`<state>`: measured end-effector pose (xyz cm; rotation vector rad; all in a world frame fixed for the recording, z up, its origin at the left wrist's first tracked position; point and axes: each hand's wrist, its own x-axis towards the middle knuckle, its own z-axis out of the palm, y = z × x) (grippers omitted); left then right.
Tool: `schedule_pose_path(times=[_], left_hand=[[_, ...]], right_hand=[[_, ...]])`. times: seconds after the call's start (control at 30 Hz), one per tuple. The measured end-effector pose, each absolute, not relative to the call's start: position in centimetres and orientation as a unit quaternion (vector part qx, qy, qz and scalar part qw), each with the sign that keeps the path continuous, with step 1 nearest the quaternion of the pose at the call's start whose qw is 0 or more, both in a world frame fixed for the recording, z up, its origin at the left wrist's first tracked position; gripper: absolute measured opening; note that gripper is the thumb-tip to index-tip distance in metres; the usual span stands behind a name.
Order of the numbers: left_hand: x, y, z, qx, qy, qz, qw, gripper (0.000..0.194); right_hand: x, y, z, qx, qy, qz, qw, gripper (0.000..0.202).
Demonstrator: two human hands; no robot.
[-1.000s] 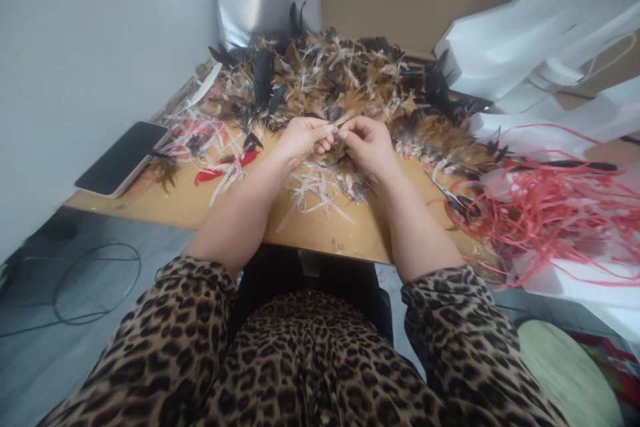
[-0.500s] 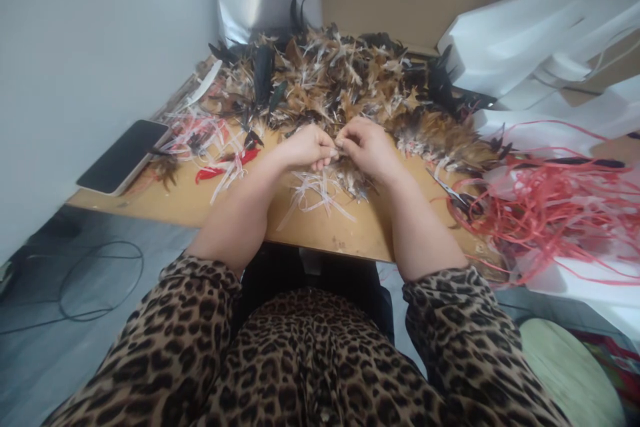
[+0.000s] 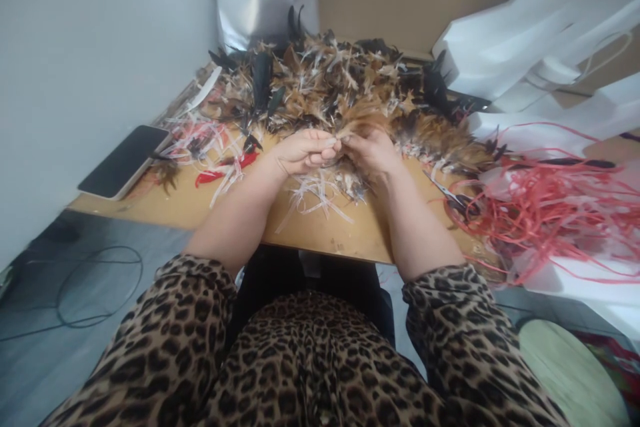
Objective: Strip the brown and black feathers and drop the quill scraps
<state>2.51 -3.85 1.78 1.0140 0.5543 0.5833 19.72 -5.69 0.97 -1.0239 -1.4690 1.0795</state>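
Note:
Both hands meet above the near middle of the wooden table. My left hand is closed in a pinch at the pale quill end of some brown feathers. My right hand is closed on the same feathers, which fan out over its fingers. Whether a thread or ribbon is also between the fingertips is too small to tell. Thin white ribbon strips lie just below the hands. A large heap of brown and black feathers spreads behind them.
A phone lies at the left edge. Scissors rest at the right, beside a tangle of red ribbon. A silver bag stands at the back. White foam-like pieces are at the far right.
My right hand has turned over, and the brown feathers now show fanned above it. My left fingers have straightened slightly at the pinch. The view has shifted a little.

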Motion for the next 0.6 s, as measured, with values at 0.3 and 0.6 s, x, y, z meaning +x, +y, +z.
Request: schedule_pose_path(times=[0.3,0.6], left_hand=[[2.95,-3.66,1.86,0.368,0.267,0.254,0.854,0.012],[3.1,-3.82,1.94,0.319,0.263,0.238,0.879,0.019]], right_hand=[[19.01,-5.54,1.01,-0.407,-0.576,0.466,0.534,0.039],[19.02,-5.13,0.4,-0.41,-0.576,0.429,0.562,0.033]])
